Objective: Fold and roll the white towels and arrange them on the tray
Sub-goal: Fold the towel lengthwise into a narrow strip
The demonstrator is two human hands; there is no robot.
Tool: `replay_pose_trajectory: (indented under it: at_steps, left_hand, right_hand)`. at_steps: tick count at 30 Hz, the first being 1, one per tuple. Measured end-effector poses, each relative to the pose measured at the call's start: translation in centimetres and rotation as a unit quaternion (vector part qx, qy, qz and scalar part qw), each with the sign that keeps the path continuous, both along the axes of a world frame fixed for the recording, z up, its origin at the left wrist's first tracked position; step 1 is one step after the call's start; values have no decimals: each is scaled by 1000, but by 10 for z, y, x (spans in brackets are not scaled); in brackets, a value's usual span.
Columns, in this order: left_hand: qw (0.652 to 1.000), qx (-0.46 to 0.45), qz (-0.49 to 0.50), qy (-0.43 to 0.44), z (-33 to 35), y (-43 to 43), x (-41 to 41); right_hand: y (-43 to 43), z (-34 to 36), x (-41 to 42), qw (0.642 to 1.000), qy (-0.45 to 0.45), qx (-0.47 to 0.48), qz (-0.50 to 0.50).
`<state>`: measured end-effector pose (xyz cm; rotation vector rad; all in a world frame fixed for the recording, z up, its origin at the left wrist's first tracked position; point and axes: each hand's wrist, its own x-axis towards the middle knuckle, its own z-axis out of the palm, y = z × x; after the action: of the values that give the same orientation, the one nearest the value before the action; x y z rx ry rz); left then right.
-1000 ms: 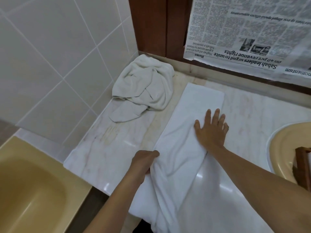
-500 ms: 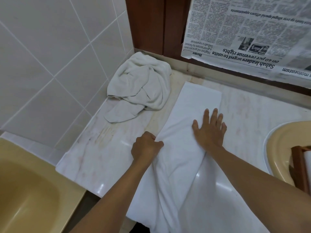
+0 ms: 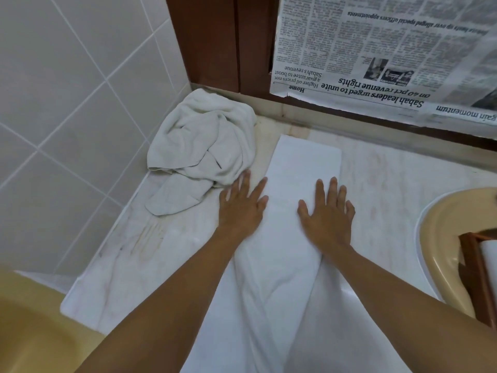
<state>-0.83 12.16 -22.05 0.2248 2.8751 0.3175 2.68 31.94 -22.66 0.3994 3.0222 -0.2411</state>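
Note:
A long white towel (image 3: 301, 162) lies folded into a narrow strip on the marble counter (image 3: 390, 184), running from the back wall toward me and hanging over the front edge. My left hand (image 3: 242, 205) rests flat with spread fingers on the strip's left edge. My right hand (image 3: 326, 214) presses flat on its right side. A second, crumpled white towel (image 3: 204, 149) lies heaped in the back left corner, just beyond my left fingertips. A brown wooden tray (image 3: 476, 267) with a rolled white towel (image 3: 489, 251) sits at the right edge, mostly cut off.
A tiled wall (image 3: 80, 103) bounds the counter on the left. Newspaper (image 3: 390, 55) covers the window behind. A beige basin (image 3: 435, 219) lies under the tray at the right. A beige tub (image 3: 32, 332) sits low at the left.
My left hand let go of the towel's near left edge, opened and moved forward to lie flat on the strip. My right hand stayed pressed on the towel.

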Motion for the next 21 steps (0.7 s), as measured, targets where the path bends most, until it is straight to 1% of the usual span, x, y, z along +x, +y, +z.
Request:
replay_pose_trajectory:
  at_steps: [2,4,5,7,9,10,15,19,21]
  left_hand:
    - [998,-19,18,54,2,-7,-7]
    - [995,16,5,94,7,-7,-9]
    - [993,45,-20,105,7,-6,-8]
    - [985,80,-118,97,6,-2,1]
    - [975,52,-205,64,-2,0,23]
    - [974,33,-220,54,-7,-2,35]
    - [980,8,-191,51,-12,-16,63]
    - [984,5,-176,23,-5,-7,53]
    - [984,1,-175,11,-1,0,41]
  right_hand:
    - [0,-2,-1,1000,4,4,-2]
    - [0,-4,0,1000,8,7,-2]
    - [0,-4,-1,1000,10,7,-2]
    - [1,-5,-2,1000,6,3,-6]
    - [0,-4,-2,1000,-4,0,-7]
    - [0,-3,-3,1000,-5,-1,-5]
    - [2,1,-9,1000,-15,-6,5]
    - [9,3,-22,999,-19,-20,26]
    - [18,6,-33,998,-28,-47,24]
